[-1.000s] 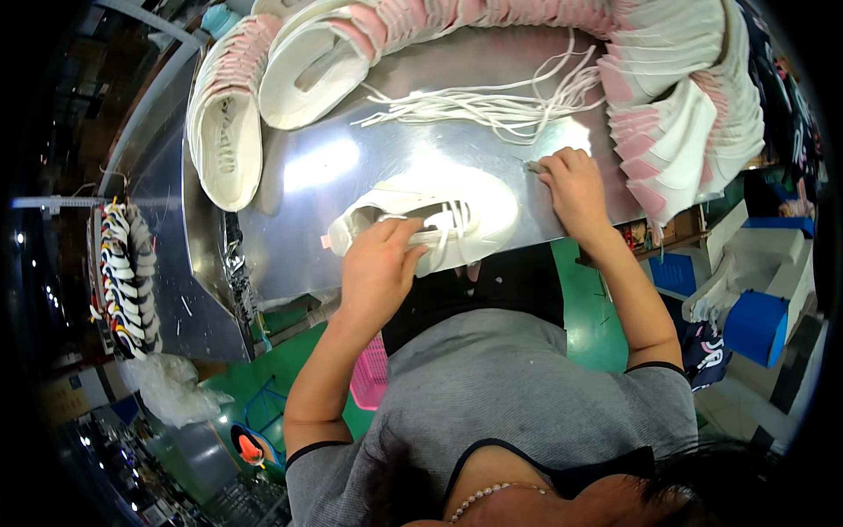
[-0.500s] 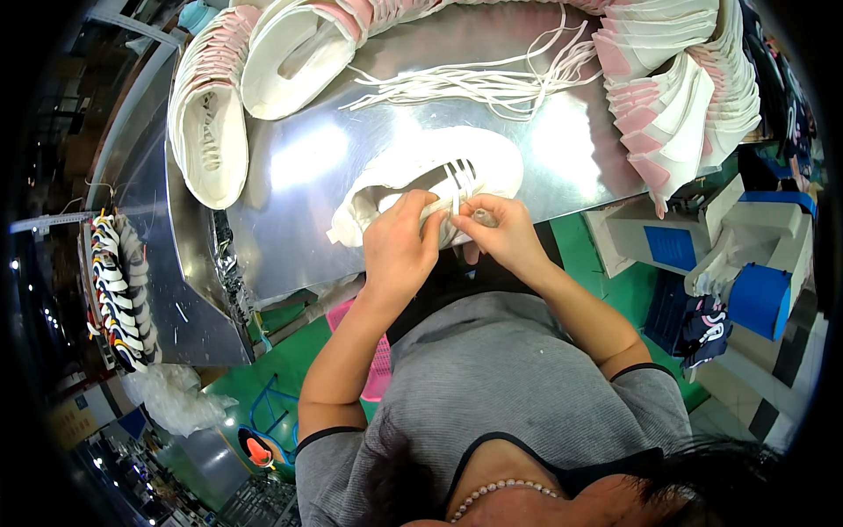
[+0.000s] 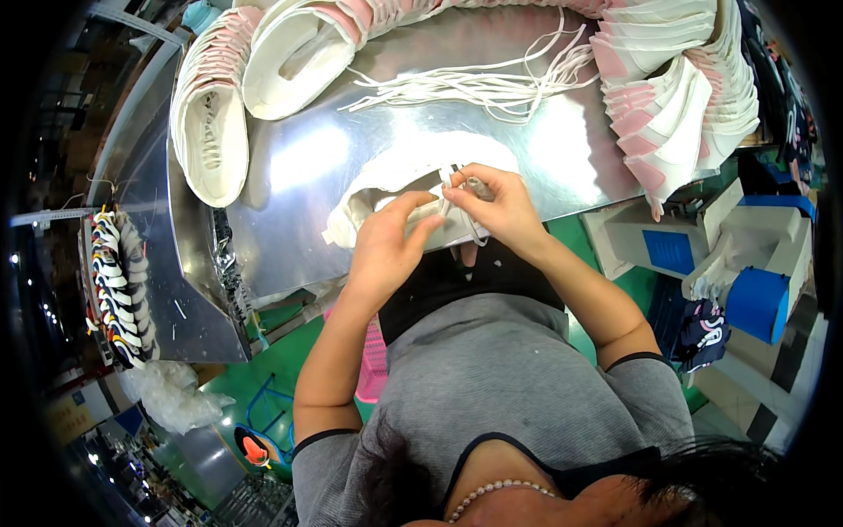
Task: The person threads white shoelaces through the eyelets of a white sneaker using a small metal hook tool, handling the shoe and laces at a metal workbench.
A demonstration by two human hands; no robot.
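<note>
A white shoe upper [image 3: 386,189] lies on its side at the near part of the metal table, its opening facing me. My left hand [image 3: 386,246] rests against the near side of that opening, thumb and forefinger apart. Over the eyelet area, my right hand [image 3: 496,206] pinches a white shoelace [image 3: 445,186] between thumb and fingertips. A short, rounded, greyish tool end [image 3: 479,187] also sticks out of the right hand; the rest of it is hidden by the fingers.
Loose white laces [image 3: 474,88] lie behind the upper on the metal table [image 3: 290,237]. Nested white-and-pink uppers [image 3: 211,149] line the left and back, with more stacked uppers [image 3: 667,114] at the right. A pink basket [image 3: 372,360] stands below the table edge.
My left hand has drawn back from the right fingertips, and its thumb and forefinger have parted. The right hand has risen slightly, still pinching the lace. The upper has shifted a little.
</note>
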